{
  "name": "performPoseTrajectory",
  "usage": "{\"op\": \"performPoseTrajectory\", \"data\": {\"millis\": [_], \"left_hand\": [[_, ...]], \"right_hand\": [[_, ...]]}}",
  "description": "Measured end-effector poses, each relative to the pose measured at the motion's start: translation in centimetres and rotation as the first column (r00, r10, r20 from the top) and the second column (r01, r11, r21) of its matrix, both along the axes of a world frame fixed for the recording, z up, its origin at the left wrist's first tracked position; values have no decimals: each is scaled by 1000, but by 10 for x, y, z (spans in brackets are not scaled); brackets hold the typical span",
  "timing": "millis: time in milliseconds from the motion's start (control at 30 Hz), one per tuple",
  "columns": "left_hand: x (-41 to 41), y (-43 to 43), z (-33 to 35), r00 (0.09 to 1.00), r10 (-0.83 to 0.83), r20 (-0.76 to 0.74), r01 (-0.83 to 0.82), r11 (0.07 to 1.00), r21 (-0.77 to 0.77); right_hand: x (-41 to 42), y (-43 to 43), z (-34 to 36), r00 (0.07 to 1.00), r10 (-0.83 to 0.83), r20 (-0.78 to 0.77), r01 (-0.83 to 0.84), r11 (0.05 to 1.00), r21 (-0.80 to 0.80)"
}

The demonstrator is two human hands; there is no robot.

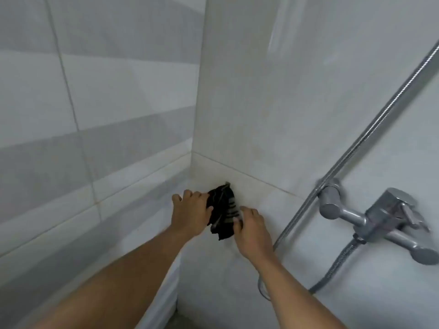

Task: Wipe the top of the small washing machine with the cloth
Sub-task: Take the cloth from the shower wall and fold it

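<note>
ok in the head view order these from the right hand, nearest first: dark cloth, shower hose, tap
1. dark cloth: touching the right hand, on its left, against the wall.
2. shower hose: just right of the hand.
3. tap: farthest, far right.

Both bare arms reach forward, left hand (193, 210) and right hand (252, 230) close together, fingers curled in a grip.

The cloth (223, 211) is showing as a small dark, nearly black piece of fabric with a few pale stripes across its right side. It is hanging crumpled and bunched against the pale tiled wall (249, 129), close to the inner corner where two walls are meeting, apparently from a small fixture at its top edge. Its lower end is trailing down to a loose point. The washing machine is not appearing in view.
</note>
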State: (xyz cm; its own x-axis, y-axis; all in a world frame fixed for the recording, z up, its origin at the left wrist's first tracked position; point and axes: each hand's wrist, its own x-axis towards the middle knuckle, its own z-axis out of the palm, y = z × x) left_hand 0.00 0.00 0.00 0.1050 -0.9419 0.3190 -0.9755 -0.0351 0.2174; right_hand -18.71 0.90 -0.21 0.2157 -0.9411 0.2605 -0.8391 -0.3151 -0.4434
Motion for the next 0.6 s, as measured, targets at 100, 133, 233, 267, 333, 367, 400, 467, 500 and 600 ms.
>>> {"op": "performPoseTrajectory", "data": {"millis": [100, 133, 233, 267, 333, 367, 400, 467, 500, 600], "left_hand": [[4, -24, -9, 997, -20, -80, 18, 1000, -24], [6, -31, -11, 994, -27, -105, 24, 999, -27], [8, -49, -14, 982, -91, -168, 79, 994, -72], [9, -50, -14, 977, -109, -183, 93, 991, -95], [10, -53, -14, 965, -146, -218, 126, 987, -104], [10, -54, -15, 957, -164, -238, 142, 984, -107], [10, -54, -14, 950, -180, -257, 159, 982, -99], [11, -55, -12, 941, -207, -266, 190, 978, -89], [12, -55, -10, 941, -217, -259, 200, 976, -90], [17, -51, 0, 950, -204, -238, 191, 979, -78]], "right_hand": [[7, -22, -12, 996, -71, 58, 69, 997, 21], [10, -27, -15, 994, -77, 73, 74, 997, 35], [18, -41, -24, 989, -89, 122, 86, 996, 32], [21, -42, -23, 987, -97, 131, 94, 995, 30], [26, -45, -26, 984, -119, 134, 116, 993, 32], [29, -46, -26, 982, -129, 136, 127, 992, 24], [31, -45, -26, 981, -139, 139, 137, 990, 22], [33, -43, -24, 977, -144, 156, 145, 989, 8], [32, -42, -22, 975, -148, 164, 150, 989, 0], [25, -36, -12, 964, -158, 216, 165, 986, -13]]}}
